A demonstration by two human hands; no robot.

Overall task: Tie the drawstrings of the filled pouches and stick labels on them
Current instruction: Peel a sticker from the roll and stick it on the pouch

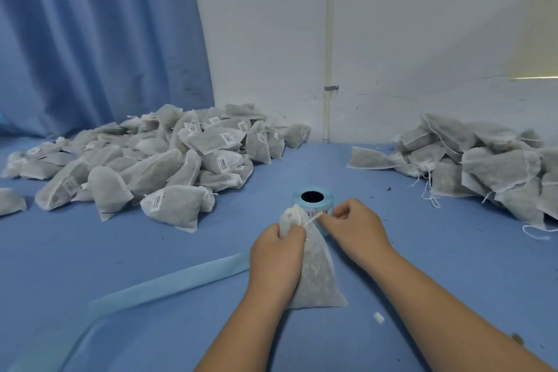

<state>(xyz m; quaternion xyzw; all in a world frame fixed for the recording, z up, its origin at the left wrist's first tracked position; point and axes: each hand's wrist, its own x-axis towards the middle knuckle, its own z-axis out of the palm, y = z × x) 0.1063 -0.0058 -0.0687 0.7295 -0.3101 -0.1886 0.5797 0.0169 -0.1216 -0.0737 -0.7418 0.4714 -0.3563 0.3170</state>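
Observation:
A filled white mesh pouch point(317, 278) stands upright on the blue table, right in front of me. My left hand point(277, 254) grips its gathered neck from the left. My right hand point(353, 226) pinches the thin white drawstring point(312, 218), which runs taut from the neck to my fingers. Just behind the pouch stands a roll of labels point(314, 198) with a pale blue backing and a dark core hole.
A big heap of labelled, tied pouches point(169, 160) lies at the back left. A heap of pouches with loose strings point(483, 166) lies at the back right. A long strip of blue backing paper point(157, 284) trails left across the table point(453, 266). A blue curtain and white wall stand behind.

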